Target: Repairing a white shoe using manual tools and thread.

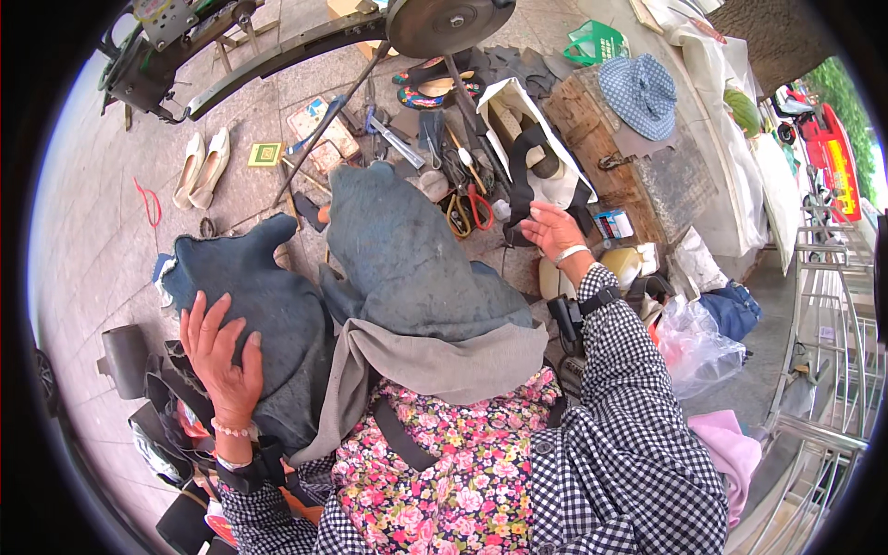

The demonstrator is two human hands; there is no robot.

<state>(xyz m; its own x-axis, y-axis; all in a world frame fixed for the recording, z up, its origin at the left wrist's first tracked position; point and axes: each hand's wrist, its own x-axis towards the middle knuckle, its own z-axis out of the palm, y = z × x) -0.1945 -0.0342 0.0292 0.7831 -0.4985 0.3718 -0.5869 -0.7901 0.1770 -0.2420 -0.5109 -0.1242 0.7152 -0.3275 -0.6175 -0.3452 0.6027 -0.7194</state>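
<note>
My left hand (222,361) lies with its fingers spread on a worn dark blue-grey cloth (268,324) that covers my left knee. My right hand (557,233) is reached out to the right, its fingers extended and apparently holding nothing. Just beyond it stands an open white bag (507,116) with a black strap (520,166) across it. Whether the fingertips touch the black material beside the bag cannot be made out. Another stretch of blue-grey cloth (416,250) drapes over my right knee, with a plain grey cloth (444,361) across my lap.
Red-handled scissors (479,208), a hammer (396,141) and other tools lie ahead on the paving. A hand-cranked machine (171,46) with a wheel (444,23) stands at the far left. Beige shoes (213,166) sit left; a wooden box (601,129) bears a blue hat (638,95).
</note>
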